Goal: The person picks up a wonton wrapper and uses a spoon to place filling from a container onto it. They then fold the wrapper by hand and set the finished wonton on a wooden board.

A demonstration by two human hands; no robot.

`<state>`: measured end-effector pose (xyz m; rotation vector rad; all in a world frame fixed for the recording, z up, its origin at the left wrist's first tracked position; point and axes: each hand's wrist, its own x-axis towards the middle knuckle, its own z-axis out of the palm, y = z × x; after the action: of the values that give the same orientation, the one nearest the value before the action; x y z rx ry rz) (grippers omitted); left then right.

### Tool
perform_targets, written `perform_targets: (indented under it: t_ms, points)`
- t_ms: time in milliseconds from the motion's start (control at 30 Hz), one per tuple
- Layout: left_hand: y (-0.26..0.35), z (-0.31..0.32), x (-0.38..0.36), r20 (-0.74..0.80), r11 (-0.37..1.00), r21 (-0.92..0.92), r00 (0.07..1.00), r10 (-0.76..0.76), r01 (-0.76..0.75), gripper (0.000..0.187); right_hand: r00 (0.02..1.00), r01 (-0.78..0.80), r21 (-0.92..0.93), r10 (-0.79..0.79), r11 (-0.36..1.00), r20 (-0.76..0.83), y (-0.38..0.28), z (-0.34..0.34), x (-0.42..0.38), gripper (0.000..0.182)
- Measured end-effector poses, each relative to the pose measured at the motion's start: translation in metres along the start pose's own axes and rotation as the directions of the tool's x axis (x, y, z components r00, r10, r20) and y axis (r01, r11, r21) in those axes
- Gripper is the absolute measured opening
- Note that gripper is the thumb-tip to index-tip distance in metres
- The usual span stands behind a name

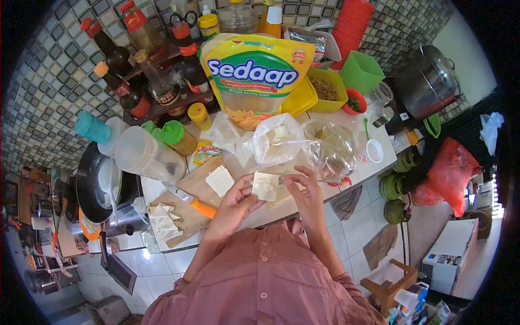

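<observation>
A pale square wrapper sheet with a small smear of filling on it is pinched by my left hand. My right hand is closed beside its right edge on a slim metal utensil; the end is too small to name. Left of my hands, a stack of square wrappers lies on the wooden cutting board, near an orange-handled knife. Several folded wrappers are piled at the board's lower left. Beyond my hands sits an open plastic bag with pale contents.
A large Sedaap pouch stands at the back. Sauce bottles fill the rack at left, above a wok. A clear bag, white cup and yellow container are at right.
</observation>
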<state>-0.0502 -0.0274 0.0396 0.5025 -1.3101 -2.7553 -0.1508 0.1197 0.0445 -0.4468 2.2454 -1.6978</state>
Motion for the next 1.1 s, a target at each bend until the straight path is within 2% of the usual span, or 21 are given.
perform_targets:
  t_ms: [33,133,267,333,367,400,433,467,533,567,633,700,767,833,867,933,967,1033,1100]
  points:
    - [0.000,0.000,-0.001,0.008,1.000,0.012,1.000,-0.002,0.002,0.043,0.996,-0.069,0.091,0.064,0.993,0.055,-0.001,0.002,0.001,0.014]
    - [-0.002,-0.001,-0.001,0.017,0.999,0.032,1.000,0.004,-0.004,0.044,0.996,-0.072,0.173,0.061,0.982,0.063,-0.001,0.006,0.002,0.013]
    - [-0.004,-0.001,-0.001,0.022,0.999,0.050,1.000,0.002,-0.003,0.048,0.991,-0.044,0.140,0.026,0.989,0.129,0.002,0.006,0.001,0.015]
    - [-0.007,-0.001,-0.001,0.008,1.000,0.025,1.000,0.002,-0.002,0.050,0.947,-0.316,0.433,0.256,0.844,0.192,-0.011,0.008,-0.006,0.018]
    - [-0.007,-0.001,0.000,-0.006,1.000,0.004,1.000,0.002,-0.002,0.052,0.948,-0.315,0.434,0.253,0.844,0.194,-0.009,0.010,-0.008,0.018]
    - [-0.007,0.001,0.001,-0.006,1.000,0.004,1.000,0.005,-0.004,0.052,0.992,-0.122,0.304,0.106,0.945,0.068,-0.004,0.013,-0.011,0.020]
    - [-0.006,0.003,0.001,-0.010,0.999,-0.016,0.999,0.033,-0.033,0.053,0.997,0.069,0.142,-0.064,0.987,-0.034,-0.001,0.014,-0.014,0.023]
    - [-0.006,0.005,0.002,-0.014,0.997,-0.037,0.998,0.060,-0.061,0.055,0.997,0.069,0.142,-0.065,0.987,-0.035,-0.001,0.015,-0.016,0.023]
    - [-0.002,0.013,0.001,-0.021,0.995,-0.079,0.998,0.060,-0.061,0.055,0.909,0.414,-0.120,-0.416,0.902,0.012,-0.002,0.016,-0.020,0.028]
    - [0.000,0.015,0.001,-0.031,0.991,-0.119,0.998,0.060,-0.063,0.055,0.910,0.412,-0.120,-0.414,0.903,0.007,0.001,0.016,-0.020,0.028]
    - [-0.001,0.015,0.001,-0.037,0.993,-0.093,0.997,0.063,-0.066,0.051,0.775,0.609,-0.340,-0.629,0.716,0.064,0.009,0.017,-0.019,0.025]
    - [0.001,0.016,0.000,-0.047,0.995,-0.068,0.996,0.071,-0.074,0.048,0.747,0.638,-0.358,-0.661,0.682,0.072,0.013,0.015,-0.017,0.023]
    - [0.006,0.018,-0.003,-0.031,0.973,-0.224,0.998,0.054,-0.060,0.036,0.716,0.666,-0.377,-0.693,0.643,0.082,0.015,0.014,-0.016,0.021]
    - [0.003,0.013,-0.001,-0.026,0.962,-0.265,0.998,0.055,-0.060,0.029,0.770,0.610,-0.286,-0.638,0.739,-0.004,0.015,0.015,-0.017,0.019]
    - [0.000,0.010,0.001,-0.022,0.950,-0.305,0.998,0.057,-0.061,0.023,0.768,0.613,-0.285,-0.640,0.737,-0.004,0.012,0.014,-0.016,0.019]
    - [-0.005,0.003,0.003,-0.049,0.958,-0.283,0.998,0.041,-0.053,0.021,0.836,0.536,-0.158,-0.547,0.829,-0.036,0.003,0.012,-0.014,0.016]
    - [-0.007,0.002,0.004,-0.077,0.964,-0.262,0.997,0.021,-0.040,0.019,0.835,0.538,-0.159,-0.549,0.828,-0.036,0.002,0.011,-0.014,0.016]
    - [-0.006,0.003,0.005,-0.096,0.963,-0.262,0.995,0.029,-0.054,0.018,0.907,0.421,-0.030,-0.421,0.906,0.014,0.001,0.009,-0.014,0.015]
    - [-0.005,0.004,0.006,-0.115,0.963,-0.263,0.993,0.036,-0.066,0.018,0.896,0.440,-0.003,-0.439,0.898,0.060,0.006,0.007,-0.011,0.016]
